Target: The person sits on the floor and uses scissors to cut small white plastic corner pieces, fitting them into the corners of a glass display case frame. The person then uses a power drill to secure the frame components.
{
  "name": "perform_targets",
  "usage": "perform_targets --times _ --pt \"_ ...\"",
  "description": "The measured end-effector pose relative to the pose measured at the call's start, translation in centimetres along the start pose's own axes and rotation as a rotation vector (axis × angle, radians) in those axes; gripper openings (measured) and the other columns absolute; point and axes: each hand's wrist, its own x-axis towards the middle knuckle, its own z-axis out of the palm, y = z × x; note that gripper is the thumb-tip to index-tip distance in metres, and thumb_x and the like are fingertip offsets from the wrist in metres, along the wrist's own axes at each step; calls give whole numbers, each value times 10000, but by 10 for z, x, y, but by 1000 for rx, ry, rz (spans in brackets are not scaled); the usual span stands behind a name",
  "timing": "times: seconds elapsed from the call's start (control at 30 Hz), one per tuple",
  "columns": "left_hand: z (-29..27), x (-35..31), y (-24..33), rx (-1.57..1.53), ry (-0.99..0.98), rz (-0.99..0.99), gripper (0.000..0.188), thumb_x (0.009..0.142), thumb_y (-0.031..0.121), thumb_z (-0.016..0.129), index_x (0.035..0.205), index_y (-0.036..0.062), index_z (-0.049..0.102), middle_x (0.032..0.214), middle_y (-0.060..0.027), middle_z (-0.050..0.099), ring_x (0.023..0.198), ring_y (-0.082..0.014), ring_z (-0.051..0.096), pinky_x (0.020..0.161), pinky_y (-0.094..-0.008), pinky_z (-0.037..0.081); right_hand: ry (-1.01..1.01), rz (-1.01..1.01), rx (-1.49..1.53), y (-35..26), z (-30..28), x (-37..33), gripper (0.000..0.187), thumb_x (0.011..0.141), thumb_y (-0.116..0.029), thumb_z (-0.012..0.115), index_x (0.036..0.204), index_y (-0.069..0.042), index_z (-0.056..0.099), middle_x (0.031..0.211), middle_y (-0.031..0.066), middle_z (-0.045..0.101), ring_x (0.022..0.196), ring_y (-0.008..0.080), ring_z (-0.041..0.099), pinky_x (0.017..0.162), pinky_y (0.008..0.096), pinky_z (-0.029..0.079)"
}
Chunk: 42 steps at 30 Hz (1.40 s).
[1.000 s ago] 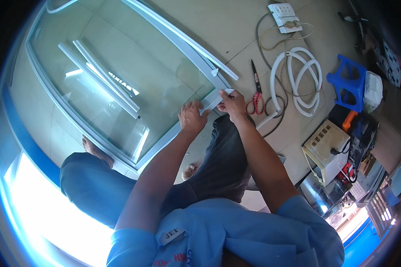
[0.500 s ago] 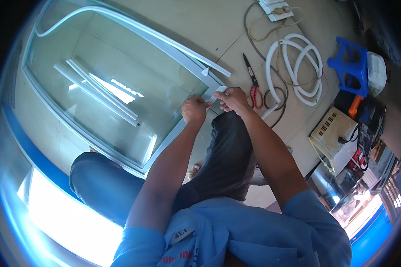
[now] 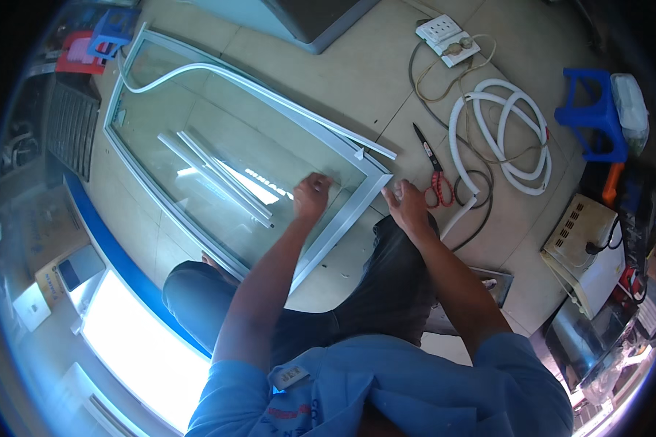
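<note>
A glass door panel (image 3: 226, 127) in a silver-grey frame lies flat on the floor before me. My left hand (image 3: 312, 197) is over the glass near the frame's right end, fingers curled in; whatever they hold, if anything, is too blurred to name. Beside the frame's right corner is my right hand (image 3: 410, 209), its fingers bent together, their contents hidden. A long white strip (image 3: 270, 89) runs along the far frame edge and curls at its left end. Several thin white strips (image 3: 222, 178) rest on the glass. Red-handled scissors (image 3: 437, 191) lie just right of my right hand.
Beyond the scissors are a coiled white hose (image 3: 488, 156) and a power strip (image 3: 444, 36) with cords. A blue stool (image 3: 590, 116) and a cream-coloured appliance (image 3: 576, 237) stand at the right. A grey cabinet (image 3: 313, 22) is at the far edge.
Both hands were together at the frame's corner, pinching a small white piece. My left hand has moved away over the glass; my right stays by the corner. The view has shifted, showing more at left.
</note>
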Motion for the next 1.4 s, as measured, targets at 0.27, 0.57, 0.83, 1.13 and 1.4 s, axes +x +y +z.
perform_targets --times 0.27,0.57,0.83,1.13,1.4 --pt "-7 87 71 461 52 783 241 835 159 734 1050 84 656 1035 -153 606 974 -358 631 800 -472 543 -79 93 30 10 -7 -9 347 969 -351 572 880 -21 636 852 192 675 818 382 671 761 471 528" --pt "52 57 77 224 -192 271 250 791 137 763 950 13 615 897 -215 649 865 -410 657 767 -477 533 -8 204 307 7 -11 2 395 981 -351 584 790 -6 608 757 214 652 745 403 659 683 441 520" --pt "41 -6 117 107 -421 288 305 741 121 781 982 27 619 844 -171 681 812 -359 684 743 -433 547 -76 119 529 14 -18 7 252 1002 -219 516 1013 5 631 774 164 678 738 263 710 670 370 537" --pt "74 47 106 316 -96 558 365 839 67 611 1200 119 614 1107 -132 638 1060 -368 614 852 -486 551 253 0 20 73 -21 -6 212 967 -182 560 1073 -4 607 909 186 679 712 231 699 668 355 540" --pt "8 73 95 816 -253 905 276 878 113 586 1142 163 648 1091 -51 635 1135 -265 564 914 -430 459 107 420 256 56 -158 -168 241 999 -240 540 1057 -29 642 825 106 688 698 139 663 633 296 529"
